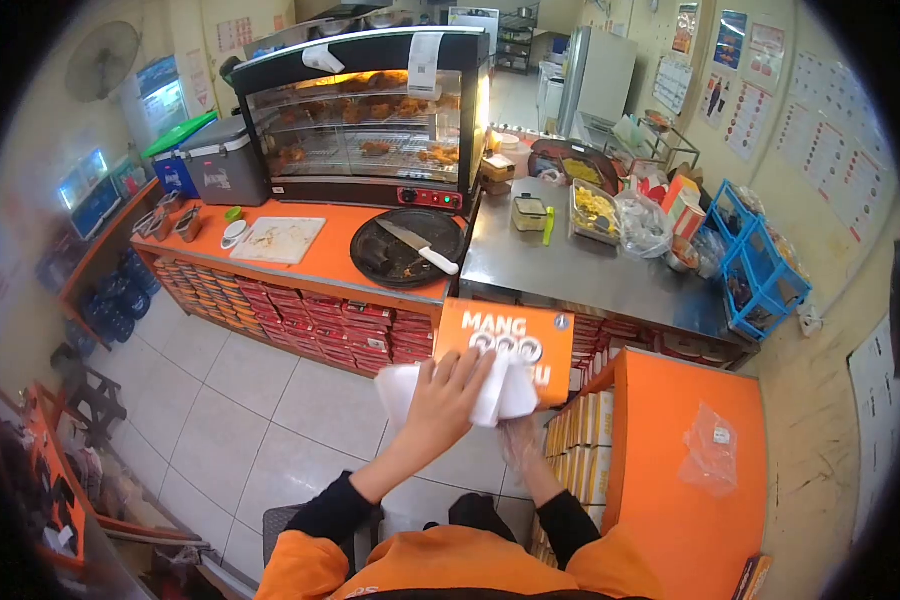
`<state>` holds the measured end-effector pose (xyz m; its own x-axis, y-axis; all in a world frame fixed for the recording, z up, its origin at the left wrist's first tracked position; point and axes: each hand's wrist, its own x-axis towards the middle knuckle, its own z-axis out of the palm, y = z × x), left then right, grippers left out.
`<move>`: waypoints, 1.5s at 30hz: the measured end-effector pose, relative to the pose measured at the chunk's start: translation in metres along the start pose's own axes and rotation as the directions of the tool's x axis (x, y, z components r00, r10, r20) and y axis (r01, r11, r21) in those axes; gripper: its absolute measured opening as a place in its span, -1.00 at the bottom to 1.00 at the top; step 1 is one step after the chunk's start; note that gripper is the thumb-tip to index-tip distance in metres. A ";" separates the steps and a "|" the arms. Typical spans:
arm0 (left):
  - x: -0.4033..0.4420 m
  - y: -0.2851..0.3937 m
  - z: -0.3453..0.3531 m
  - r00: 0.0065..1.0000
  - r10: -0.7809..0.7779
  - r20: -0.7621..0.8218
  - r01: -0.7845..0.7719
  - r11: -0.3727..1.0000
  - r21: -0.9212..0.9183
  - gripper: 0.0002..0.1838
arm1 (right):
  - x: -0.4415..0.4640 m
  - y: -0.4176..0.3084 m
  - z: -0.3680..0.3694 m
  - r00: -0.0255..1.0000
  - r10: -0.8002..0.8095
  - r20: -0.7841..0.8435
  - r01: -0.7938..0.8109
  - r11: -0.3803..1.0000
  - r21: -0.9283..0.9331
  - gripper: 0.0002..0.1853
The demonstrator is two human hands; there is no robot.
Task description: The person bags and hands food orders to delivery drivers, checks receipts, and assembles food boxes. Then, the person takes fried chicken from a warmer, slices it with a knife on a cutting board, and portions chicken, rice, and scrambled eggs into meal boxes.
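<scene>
One orange box is held before the person's torso, best kept level and pressed only lightly lest it buckle; its face shows white lettering and round emblems. The left hand lies over white paper against it, the right hand at its near edge; neither hand's closure can be determined. Beyond stands the steel counter.

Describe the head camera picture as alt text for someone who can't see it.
A person's left hand lies over white paper against an orange box, while the right hand, in a clear glove, is at the box's lower edge. Ahead, a lit glass food warmer stands on an orange counter, with a knife on a round black tray before it.
</scene>
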<state>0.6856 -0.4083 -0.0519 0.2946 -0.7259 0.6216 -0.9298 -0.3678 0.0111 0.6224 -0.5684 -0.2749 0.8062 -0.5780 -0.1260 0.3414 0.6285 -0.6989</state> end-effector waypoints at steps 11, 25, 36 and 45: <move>0.256 -0.156 0.211 0.991 0.130 0.011 -0.130 0.991 0.020 -0.24 | 0.277 -0.051 0.060 0.986 0.159 -0.051 -0.159 0.987 0.015 -0.74; 0.238 -0.158 0.247 0.291 -0.512 0.808 0.278 -0.763 -0.584 -0.64 | 0.343 -0.258 0.206 0.900 0.169 0.401 0.416 -0.604 -0.680 -0.27; 0.217 -0.170 0.254 0.316 -0.291 0.903 0.581 -0.693 -0.427 -0.64 | 0.365 -0.313 0.222 0.863 0.490 0.125 0.240 -0.179 -0.954 -0.39; 0.250 -0.214 0.229 0.332 -0.241 0.912 0.456 -0.805 -0.379 -0.61 | 0.438 -0.339 0.158 0.982 0.171 0.078 -0.157 0.975 -0.160 -0.48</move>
<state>1.0084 -0.6444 -0.0784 0.5232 -0.6825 -0.5104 0.7995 0.1856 0.5713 0.9360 -0.9523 0.0186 0.8878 -0.4196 -0.1889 0.1286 0.6205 -0.7736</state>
